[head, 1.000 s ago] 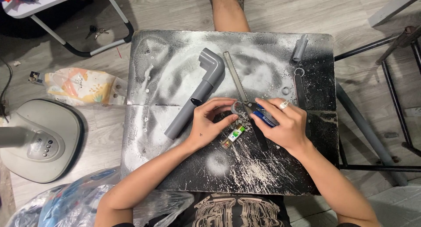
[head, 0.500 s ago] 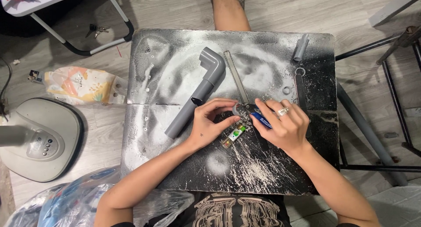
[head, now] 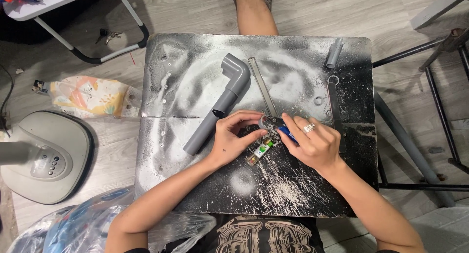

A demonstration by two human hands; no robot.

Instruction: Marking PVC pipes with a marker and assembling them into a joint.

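Observation:
My left hand (head: 233,138) pinches a small grey pipe ring (head: 264,122) near the middle of the black, dust-streaked table (head: 195,184). My right hand (head: 312,144), with a ring on one finger, holds a blue-handled tool (head: 287,133) whose tip meets the grey ring. A small green-labelled lighter (head: 260,152) lies on the table just below both hands. A grey pipe with an elbow fitting (head: 220,100) lies diagonally to the left of my left hand.
A metal ruler (head: 261,89), a short grey pipe piece (head: 334,52), a thin ring (head: 318,100) and a dark flat tool (head: 334,106) lie on the table. On the floor to the left sit a fan base (head: 44,155), a printed packet (head: 88,96) and keys (head: 107,35). A black metal frame (head: 430,136) stands right.
My right hand has shifted slightly, turning the blue tool against the small grey ring; my left hand stays on the ring. Nothing else moved.

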